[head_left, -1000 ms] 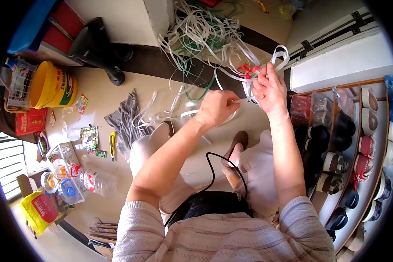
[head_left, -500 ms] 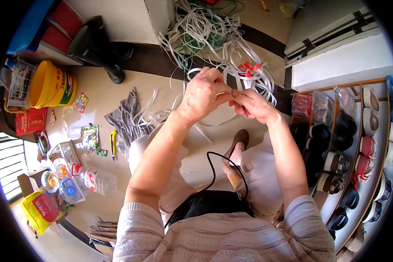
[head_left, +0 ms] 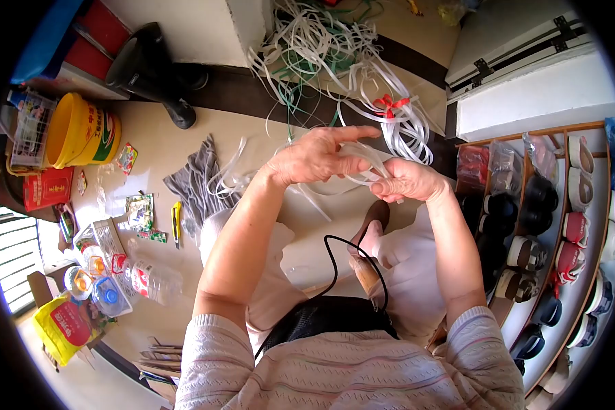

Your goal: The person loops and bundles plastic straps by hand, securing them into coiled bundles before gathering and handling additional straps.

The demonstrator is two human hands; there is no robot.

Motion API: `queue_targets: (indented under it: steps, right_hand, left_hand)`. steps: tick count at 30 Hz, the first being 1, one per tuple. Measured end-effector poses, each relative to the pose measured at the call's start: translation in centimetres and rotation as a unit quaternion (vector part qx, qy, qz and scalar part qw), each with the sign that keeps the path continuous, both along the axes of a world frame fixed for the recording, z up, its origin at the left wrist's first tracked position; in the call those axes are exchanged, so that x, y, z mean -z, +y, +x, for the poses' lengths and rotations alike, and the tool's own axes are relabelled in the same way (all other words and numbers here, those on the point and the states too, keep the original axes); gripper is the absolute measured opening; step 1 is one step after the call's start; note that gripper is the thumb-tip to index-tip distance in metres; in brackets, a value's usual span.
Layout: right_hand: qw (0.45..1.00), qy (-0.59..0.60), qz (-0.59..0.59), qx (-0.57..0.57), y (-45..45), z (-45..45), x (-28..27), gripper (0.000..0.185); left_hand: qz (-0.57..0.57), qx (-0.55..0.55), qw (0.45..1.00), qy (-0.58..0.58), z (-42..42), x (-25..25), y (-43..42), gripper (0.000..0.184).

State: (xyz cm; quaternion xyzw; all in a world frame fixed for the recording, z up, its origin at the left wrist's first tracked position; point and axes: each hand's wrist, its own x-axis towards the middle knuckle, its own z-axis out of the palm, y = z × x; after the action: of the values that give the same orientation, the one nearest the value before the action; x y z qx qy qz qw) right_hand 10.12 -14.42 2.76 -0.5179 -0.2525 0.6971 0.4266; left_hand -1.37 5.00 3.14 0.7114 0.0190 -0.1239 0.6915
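Observation:
White strapping (head_left: 370, 156) forms a loop between my two hands. My right hand (head_left: 411, 180) pinches the strap's lower part between thumb and fingers. The fingers of my left hand (head_left: 314, 156) are spread, the index stretched to the right, and the loop passes beside its thumb. Beyond them a tangled heap of white and green straps (head_left: 314, 44) lies on the floor. Right of it rests a coiled bundle of white strap (head_left: 410, 133) with a red tie (head_left: 391, 105) around it.
A shoe rack (head_left: 560, 225) stands at the right. Black boots (head_left: 150, 72), a yellow bucket (head_left: 82, 131), a grey cloth (head_left: 201, 181), a yellow cutter (head_left: 177, 224) and plastic bottles (head_left: 150, 281) are at the left. A black cord (head_left: 333, 263) hangs over my lap.
My hands came together from apart, then moved slightly down. My left hand's fingers have spread, and a strap loop now shows between the hands. The loop once held up at the right is gone from there.

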Motion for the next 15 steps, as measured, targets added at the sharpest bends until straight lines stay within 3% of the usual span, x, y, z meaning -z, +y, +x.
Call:
queue_targets:
  steps: [4,11,15]
  right_hand:
    - [0.997,-0.066,0.026,-0.014,-0.2,0.6,0.7,0.033]
    - [0.998,-0.01,0.016,0.066,0.4,0.1,-1.7,0.033]
    - [0.994,-0.042,0.044,0.096,0.6,-0.1,-0.5,0.034]
  left_hand:
    - [-0.135,0.014,0.989,0.063,0.2,0.1,0.3,0.045]
    - [-0.325,-0.102,0.936,0.088,0.7,0.5,0.7,0.036]
    - [-0.328,-0.154,0.931,0.036,1.2,1.9,0.5,0.033]
